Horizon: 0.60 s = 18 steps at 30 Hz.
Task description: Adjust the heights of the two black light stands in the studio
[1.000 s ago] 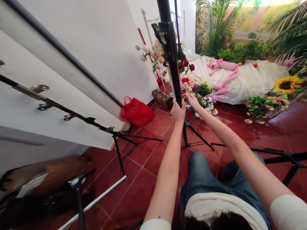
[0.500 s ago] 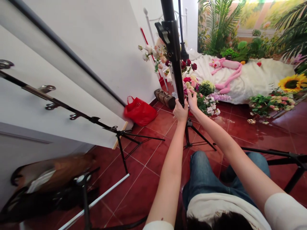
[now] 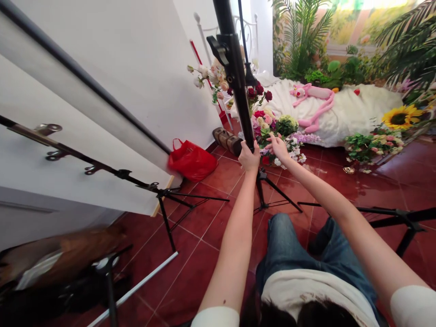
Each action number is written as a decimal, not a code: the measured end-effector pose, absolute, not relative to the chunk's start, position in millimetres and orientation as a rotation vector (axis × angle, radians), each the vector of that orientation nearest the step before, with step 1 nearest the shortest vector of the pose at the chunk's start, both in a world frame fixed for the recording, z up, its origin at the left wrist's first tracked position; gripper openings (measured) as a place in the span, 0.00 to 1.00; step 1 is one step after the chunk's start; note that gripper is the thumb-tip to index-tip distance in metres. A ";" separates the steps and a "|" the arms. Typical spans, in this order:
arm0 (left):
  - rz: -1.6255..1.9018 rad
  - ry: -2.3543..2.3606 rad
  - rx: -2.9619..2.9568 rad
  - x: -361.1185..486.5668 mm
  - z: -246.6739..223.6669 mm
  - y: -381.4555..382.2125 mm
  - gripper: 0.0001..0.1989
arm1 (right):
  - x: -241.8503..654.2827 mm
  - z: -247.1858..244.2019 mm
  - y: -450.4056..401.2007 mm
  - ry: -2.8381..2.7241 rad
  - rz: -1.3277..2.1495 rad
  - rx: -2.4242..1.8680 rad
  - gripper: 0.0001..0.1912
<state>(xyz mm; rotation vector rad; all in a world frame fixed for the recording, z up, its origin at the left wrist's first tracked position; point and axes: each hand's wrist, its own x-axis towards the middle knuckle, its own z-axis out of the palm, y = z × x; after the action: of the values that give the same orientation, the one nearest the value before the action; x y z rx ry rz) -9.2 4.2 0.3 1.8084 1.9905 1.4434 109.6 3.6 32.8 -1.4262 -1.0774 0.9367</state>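
My left hand (image 3: 249, 156) is wrapped round the lower part of a black light stand (image 3: 242, 97), which rises and leans toward the top of the view. Just right of the pole, my right hand (image 3: 277, 149) is apart from it, fingers loosely spread and holding nothing. A clamp knob (image 3: 218, 50) sticks out from the pole's collar well above my hands. A black cable (image 3: 242, 32) hangs beside the pole. Below my hands, the stand's tripod legs (image 3: 281, 193) spread on the floor.
On the left, a backdrop crossbar with clips (image 3: 102, 165) runs to another tripod (image 3: 166, 218). A red bag (image 3: 192, 160) lies by the wall. Artificial flowers (image 3: 293, 147) stand before a white-draped bed (image 3: 368, 106) with a pink plush toy (image 3: 318, 97). Another black stand (image 3: 405, 215) is at right. A white pole (image 3: 146, 279) lies on the tiles.
My right hand has drawn away from the pole to the right, and its fingers have opened. My left hand keeps its hold. The view has shifted slightly.
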 end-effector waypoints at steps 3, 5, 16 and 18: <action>1.459 1.985 1.828 -10.9 -3.5 6.1 0.22 | 161.5 30.1 -40.1 -0.938 1.085 -1.398 0.24; 1.464 1.988 1.825 -12.1 -4.0 5.9 0.22 | 204.7 29.5 -72.1 -0.861 1.068 -1.398 0.23; 1.747 2.031 1.482 25.2 13.0 -24.6 0.24 | 423.6 44.5 -291.4 -0.283 0.469 -1.437 0.19; 1.911 2.058 1.376 52.2 7.5 -39.9 0.26 | 445.9 44.3 -330.6 -0.174 0.398 -1.427 0.19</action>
<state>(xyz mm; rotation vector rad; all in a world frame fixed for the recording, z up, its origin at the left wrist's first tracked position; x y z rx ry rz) 52.2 -39.9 7.5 1.3755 2.0579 1.9110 445.9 -330.6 44.3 -1.4267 -0.1741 0.3979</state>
